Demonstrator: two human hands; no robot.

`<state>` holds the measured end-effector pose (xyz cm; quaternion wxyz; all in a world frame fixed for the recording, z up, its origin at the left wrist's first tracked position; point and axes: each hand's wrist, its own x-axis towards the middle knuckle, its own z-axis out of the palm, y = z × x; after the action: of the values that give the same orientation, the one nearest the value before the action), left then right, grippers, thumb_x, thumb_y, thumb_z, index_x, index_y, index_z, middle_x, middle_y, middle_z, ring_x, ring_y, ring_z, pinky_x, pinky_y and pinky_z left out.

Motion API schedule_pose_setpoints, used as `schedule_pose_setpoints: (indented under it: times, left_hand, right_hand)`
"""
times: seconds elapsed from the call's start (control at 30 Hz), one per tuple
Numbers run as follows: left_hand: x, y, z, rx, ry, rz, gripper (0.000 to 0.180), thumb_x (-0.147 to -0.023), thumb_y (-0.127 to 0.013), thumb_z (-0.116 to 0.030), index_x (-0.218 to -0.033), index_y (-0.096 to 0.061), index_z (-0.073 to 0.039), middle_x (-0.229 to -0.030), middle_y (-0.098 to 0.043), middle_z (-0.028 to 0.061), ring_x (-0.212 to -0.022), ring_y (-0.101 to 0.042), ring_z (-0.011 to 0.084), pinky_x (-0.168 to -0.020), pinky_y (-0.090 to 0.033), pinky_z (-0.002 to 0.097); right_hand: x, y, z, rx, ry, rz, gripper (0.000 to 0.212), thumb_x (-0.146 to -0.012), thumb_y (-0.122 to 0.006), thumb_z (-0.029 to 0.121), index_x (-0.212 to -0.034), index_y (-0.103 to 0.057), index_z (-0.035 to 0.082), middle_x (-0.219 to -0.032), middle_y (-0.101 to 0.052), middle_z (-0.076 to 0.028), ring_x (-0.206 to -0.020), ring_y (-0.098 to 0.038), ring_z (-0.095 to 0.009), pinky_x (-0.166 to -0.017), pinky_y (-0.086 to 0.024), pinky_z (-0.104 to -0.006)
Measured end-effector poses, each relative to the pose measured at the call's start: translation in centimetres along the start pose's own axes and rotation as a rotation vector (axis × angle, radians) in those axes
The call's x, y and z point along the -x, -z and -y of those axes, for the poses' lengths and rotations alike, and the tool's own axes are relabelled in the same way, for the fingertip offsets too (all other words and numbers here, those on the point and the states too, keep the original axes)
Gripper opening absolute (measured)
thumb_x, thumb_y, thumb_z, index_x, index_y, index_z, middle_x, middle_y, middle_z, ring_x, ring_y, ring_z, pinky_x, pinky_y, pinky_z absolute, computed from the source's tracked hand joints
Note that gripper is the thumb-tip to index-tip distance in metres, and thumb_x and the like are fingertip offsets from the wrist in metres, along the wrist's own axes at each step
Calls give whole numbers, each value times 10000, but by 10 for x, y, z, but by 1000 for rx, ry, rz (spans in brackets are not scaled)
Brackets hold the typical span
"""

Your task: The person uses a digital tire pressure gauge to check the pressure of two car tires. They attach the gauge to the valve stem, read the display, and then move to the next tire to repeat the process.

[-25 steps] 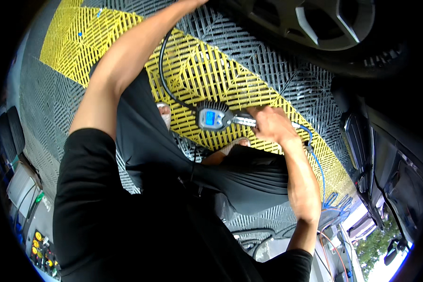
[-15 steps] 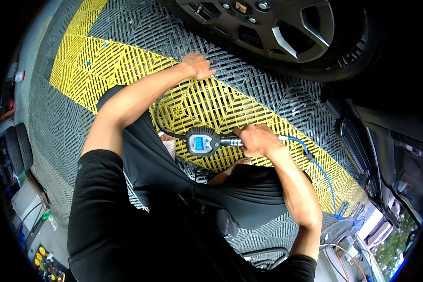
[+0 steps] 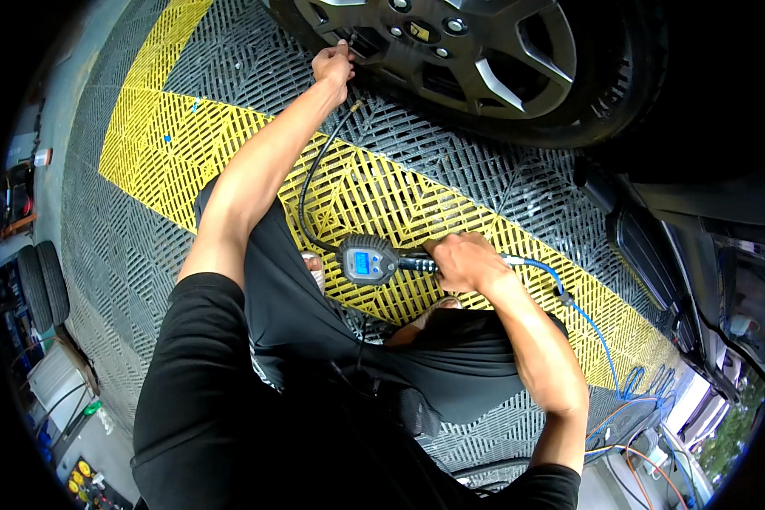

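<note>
My right hand [image 3: 467, 262] is wrapped round the handle of a tire inflator [image 3: 371, 260], a black and grey gauge with a lit blue display. From the gauge a black hose [image 3: 304, 200] curves up, its brass-coloured tip [image 3: 357, 105] loose and apart from my left hand. My left hand [image 3: 334, 70] reaches to the lower left edge of the car wheel [image 3: 506, 59], a dark alloy rim with a black tire. Its fingers are pinched together beside a rim opening, close to the valve area; whatever they hold is too small to make out.
A blue air line [image 3: 591, 327] runs from the inflator to coiled hoses [image 3: 646, 382] at lower right. The floor is yellow and grey grid tile [image 3: 416, 204]. The car's dark side [image 3: 654, 246] stands at right. Spare tires [image 3: 42, 285] lean at far left.
My left hand has moved up from over the floor tiles to the wheel rim. The hose tip now shows on its own. My right hand keeps its grip, and the view has shifted slightly.
</note>
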<state>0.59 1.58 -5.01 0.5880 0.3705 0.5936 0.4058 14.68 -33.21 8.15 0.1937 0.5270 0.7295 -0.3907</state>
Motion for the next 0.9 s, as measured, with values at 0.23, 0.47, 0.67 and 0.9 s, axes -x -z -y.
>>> schedule_pose_setpoints:
  times: [0.23,0.47,0.67,0.9]
  left_hand:
    - [-10,-15,3,125,-8,-121,112,-892,-688,-60,-907,-632,37,-876,-696,125,-720,-690,180,-614,-586,275]
    - [-10,-22,-1,292,28,-160,156,-885,-703,-66,-877,-600,51,-854,-692,151,-727,-708,228,-628,-615,309]
    - [-6,-12,1,91,146,-38,184,-882,-725,-119,-879,-623,34,-825,-710,124,-661,-691,173,-545,-562,253]
    - [6,-17,-14,-272,-91,-124,179,-871,-728,-140,-823,-680,25,-753,-705,86,-612,-670,127,-525,-541,224]
  right_hand:
    - [3,-8,-3,-19,-8,-48,177,-718,-665,125,-854,-691,15,-782,-709,-170,-762,-708,-302,-740,-565,-404]
    - [5,-9,-7,-16,-31,-32,184,-713,-678,150,-844,-708,24,-804,-714,-174,-790,-708,-313,-792,-555,-412]
    - [9,-3,-5,-38,-32,-29,189,-710,-678,146,-851,-709,23,-819,-714,-177,-814,-707,-316,-791,-554,-406]
    - [8,-7,-7,-16,-18,-62,188,-710,-681,147,-839,-708,12,-806,-714,-176,-787,-710,-313,-769,-559,-399]
